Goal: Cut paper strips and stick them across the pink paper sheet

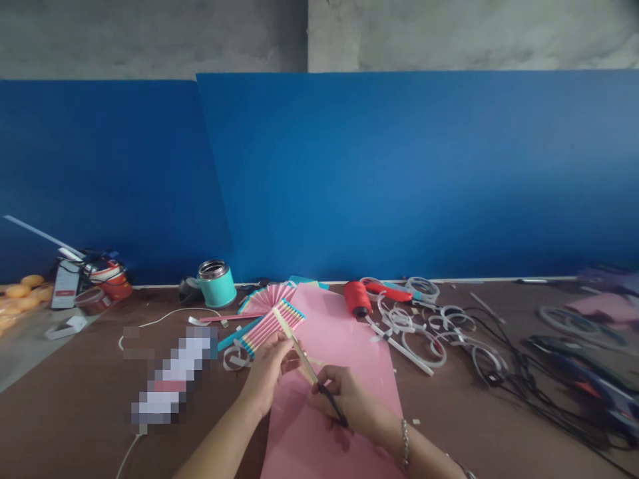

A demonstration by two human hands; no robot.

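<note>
Your left hand (269, 369), at lower centre of the frame, pinches a pale strip (283, 323) whose free end points up and left over the pleated pink paper (267, 334). Your right hand (352, 399), just right of it, grips the scissors (333, 404) by their dark handles, the blades angled up and left along the strip. Both hands are over the pink sheet (372, 372), which runs from the bottom edge up through the centre of the frame.

You seem to be at a trimming step, with strip and blades brought together; whether the blades are parted or have bitten in, I cannot tell. The next move, I judge, calls for a steady left pinch, fingertips clear of the blades, and a check of the cutting line before your right hand squeezes. Keep the points off the pleats, close beneath on the bench (219, 399). The red spool (355, 299) sits right of centre, well apart from the blades.
</note>
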